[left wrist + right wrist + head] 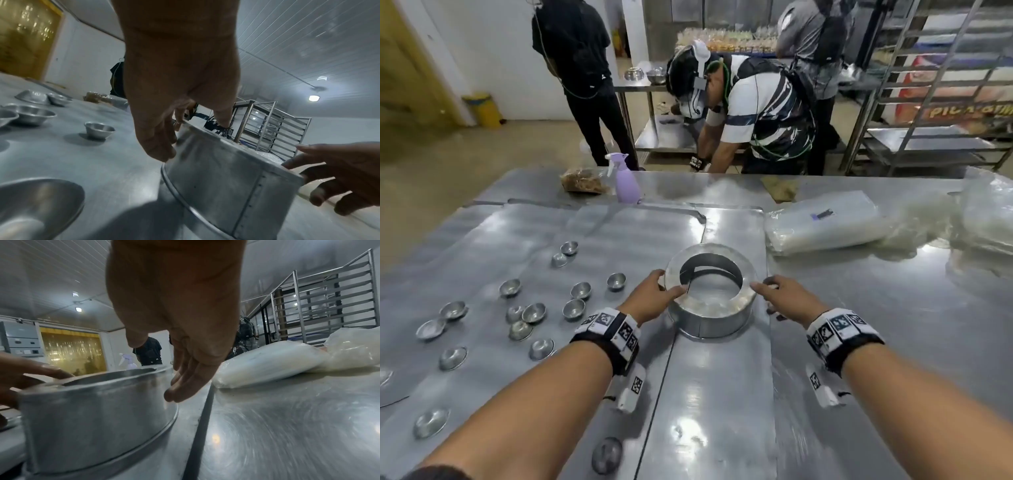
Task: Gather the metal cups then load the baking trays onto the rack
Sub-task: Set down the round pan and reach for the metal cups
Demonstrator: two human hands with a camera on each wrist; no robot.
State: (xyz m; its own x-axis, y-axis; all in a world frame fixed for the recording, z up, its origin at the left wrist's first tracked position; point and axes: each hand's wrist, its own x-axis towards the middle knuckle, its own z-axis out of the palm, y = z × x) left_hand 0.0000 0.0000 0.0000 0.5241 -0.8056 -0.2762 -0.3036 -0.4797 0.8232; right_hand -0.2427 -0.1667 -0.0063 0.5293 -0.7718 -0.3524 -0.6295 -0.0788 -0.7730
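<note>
A round metal tin with a wide hole in its top stands on a baking tray in the middle of the table. My left hand holds its left edge, thumb on the top rim and fingers down the outer wall. My right hand hovers at the right edge with spread, straight fingers; in the left wrist view one fingertip touches the rim. Several small metal cups lie scattered on the trays to the left, also seen as cups. The tray rack stands at the back right.
Packs of clear plastic bags lie right of the tin. A purple spray bottle and a bag of brown food sit at the far edge. A person bends over just beyond the table; two others stand further back.
</note>
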